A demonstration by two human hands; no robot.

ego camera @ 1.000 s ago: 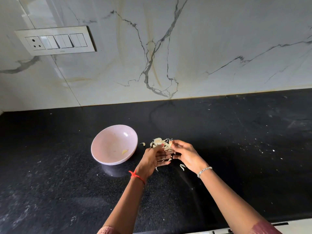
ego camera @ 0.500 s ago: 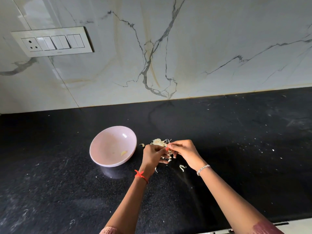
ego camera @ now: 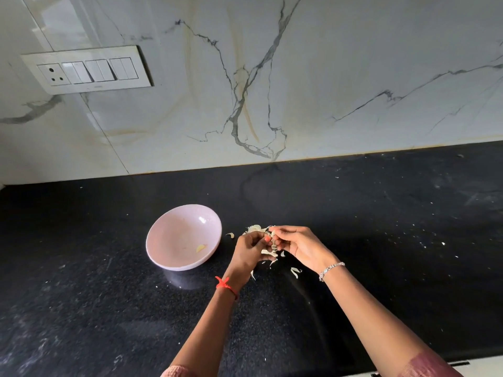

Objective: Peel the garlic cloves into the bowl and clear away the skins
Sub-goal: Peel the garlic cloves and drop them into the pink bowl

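I see both grips meeting just right of the bowl (ego camera: 174, 232), low over the desk (ego camera: 381, 229). My left grip (ego camera: 250, 250) has its fingers curled round a clove (ego camera: 273, 234), and my right grip (ego camera: 296, 246) pinches the same clove from the other side. Loose skins (ego camera: 255, 228) lie on the desk behind and beneath both grips. One peeled piece (ego camera: 201, 248) lies inside the bowl, near its right wall.

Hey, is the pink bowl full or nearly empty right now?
Nearly empty: the pink bowl holds just one small yellowish piece, likely a peeled clove.
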